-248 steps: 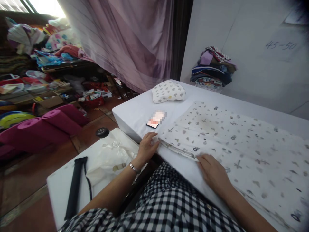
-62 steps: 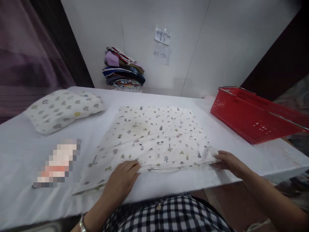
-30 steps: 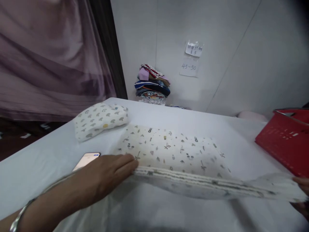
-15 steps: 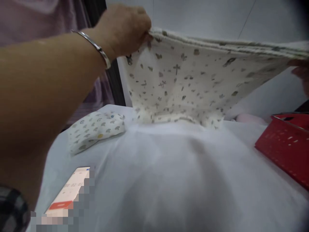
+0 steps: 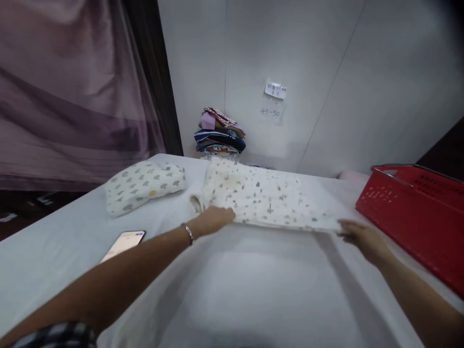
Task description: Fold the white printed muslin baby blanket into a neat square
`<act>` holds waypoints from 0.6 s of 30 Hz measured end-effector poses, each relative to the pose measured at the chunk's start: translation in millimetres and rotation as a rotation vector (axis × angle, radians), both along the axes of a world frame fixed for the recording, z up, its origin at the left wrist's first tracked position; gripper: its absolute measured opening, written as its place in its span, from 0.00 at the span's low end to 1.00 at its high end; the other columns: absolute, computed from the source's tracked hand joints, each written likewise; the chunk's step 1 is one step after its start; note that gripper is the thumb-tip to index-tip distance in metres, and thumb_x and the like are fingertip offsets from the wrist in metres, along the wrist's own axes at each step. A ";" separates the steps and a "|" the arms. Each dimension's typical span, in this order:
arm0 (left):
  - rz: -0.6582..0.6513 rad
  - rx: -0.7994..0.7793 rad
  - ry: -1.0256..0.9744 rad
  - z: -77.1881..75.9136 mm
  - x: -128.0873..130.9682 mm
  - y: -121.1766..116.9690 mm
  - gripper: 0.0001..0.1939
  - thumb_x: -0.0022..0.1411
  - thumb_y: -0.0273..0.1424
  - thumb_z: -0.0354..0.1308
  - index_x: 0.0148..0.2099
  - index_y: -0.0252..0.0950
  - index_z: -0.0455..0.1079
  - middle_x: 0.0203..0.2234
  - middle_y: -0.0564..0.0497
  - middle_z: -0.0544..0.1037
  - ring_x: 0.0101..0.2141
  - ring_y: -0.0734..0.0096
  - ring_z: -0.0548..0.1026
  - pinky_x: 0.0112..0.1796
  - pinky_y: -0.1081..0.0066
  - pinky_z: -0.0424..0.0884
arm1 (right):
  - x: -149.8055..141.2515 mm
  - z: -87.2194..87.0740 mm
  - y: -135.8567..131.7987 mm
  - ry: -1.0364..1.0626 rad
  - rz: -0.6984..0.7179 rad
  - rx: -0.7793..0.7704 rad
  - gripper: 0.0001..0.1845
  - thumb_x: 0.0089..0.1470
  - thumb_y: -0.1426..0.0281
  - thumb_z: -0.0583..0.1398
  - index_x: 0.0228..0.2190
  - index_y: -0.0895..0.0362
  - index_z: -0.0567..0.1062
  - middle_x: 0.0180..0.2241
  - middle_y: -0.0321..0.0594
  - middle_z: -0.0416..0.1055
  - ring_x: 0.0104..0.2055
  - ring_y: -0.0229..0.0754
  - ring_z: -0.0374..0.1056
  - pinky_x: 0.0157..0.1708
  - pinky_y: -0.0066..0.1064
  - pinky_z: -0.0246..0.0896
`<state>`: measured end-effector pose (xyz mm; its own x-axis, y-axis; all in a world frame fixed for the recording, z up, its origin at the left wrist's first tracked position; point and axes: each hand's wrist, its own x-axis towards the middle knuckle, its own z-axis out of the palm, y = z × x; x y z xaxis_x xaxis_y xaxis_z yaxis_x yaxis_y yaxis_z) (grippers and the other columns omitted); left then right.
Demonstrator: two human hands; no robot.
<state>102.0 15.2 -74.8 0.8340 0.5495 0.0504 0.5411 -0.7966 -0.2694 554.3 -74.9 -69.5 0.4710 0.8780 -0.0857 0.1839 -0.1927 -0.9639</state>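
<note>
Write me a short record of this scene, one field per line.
Left hand: grips the near edge of the printed cloth
Right hand: grips the same cloth near its right corner
Left of cloth: pale bundle with grey motifs; lit phone, partly hidden
Right of cloth: red basket
By the wall: stack of folded fabrics
On the wall: paper reading "45-50"
Surface: white-covered table

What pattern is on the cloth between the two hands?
The cloth is white with small scattered grey and greenish motifs, seen best in the head view.
</note>
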 end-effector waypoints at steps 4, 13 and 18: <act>-0.035 -0.034 -0.009 -53.5 1.6 -34.2 0.08 0.60 0.19 0.46 0.38 0.34 0.61 0.33 0.48 0.71 0.28 0.71 0.70 0.26 0.72 0.61 | 6.5 -58.1 -37.7 0.212 -0.010 -0.216 0.13 0.38 0.71 0.65 0.32 0.59 0.75 0.24 0.40 0.74 0.23 0.38 0.68 0.22 0.25 0.66; -0.070 -0.053 -0.067 -47.5 -2.1 -102.2 0.06 0.61 0.20 0.47 0.37 0.36 0.60 0.32 0.51 0.71 0.29 0.70 0.68 0.26 0.71 0.58 | 25.6 -55.6 -104.0 0.126 0.049 -0.329 0.20 0.34 0.60 0.67 0.32 0.55 0.78 0.24 0.37 0.73 0.24 0.39 0.68 0.22 0.26 0.65; -0.017 -0.049 -0.132 -50.1 -1.5 -127.9 0.04 0.64 0.24 0.46 0.39 0.36 0.61 0.34 0.50 0.71 0.30 0.70 0.68 0.27 0.70 0.59 | 30.3 -58.0 -120.5 0.034 0.023 -0.342 0.22 0.32 0.58 0.66 0.33 0.53 0.78 0.27 0.37 0.73 0.25 0.40 0.67 0.24 0.28 0.65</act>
